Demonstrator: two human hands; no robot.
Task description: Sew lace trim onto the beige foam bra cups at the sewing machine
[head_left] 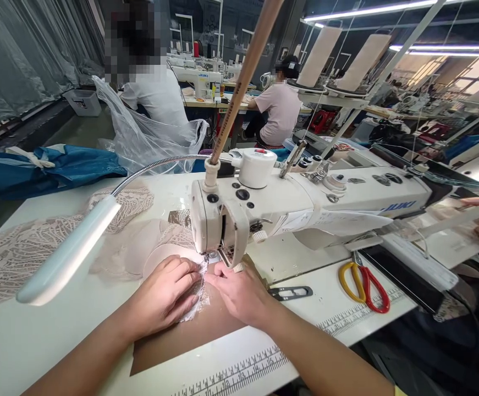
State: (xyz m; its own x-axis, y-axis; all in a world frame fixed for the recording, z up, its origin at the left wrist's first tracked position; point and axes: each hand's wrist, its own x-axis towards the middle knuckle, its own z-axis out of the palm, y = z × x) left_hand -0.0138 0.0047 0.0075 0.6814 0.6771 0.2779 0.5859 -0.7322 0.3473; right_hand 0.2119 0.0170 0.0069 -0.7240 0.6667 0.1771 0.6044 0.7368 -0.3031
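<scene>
A sewing workshop: grey curtains [28,49] hang along the far left wall, fluorescent tubes [371,10] glow overhead at right, and rows of sewing tables [206,102] stand far behind, people seated there.

Bright, even light from ceiling tube lights [371,10] at top right; slight glare on the white surface [37,330]. Soft shadows under both hands. Wide-angle bending at the edges. Background faces pixelated; foreground sharp.
</scene>
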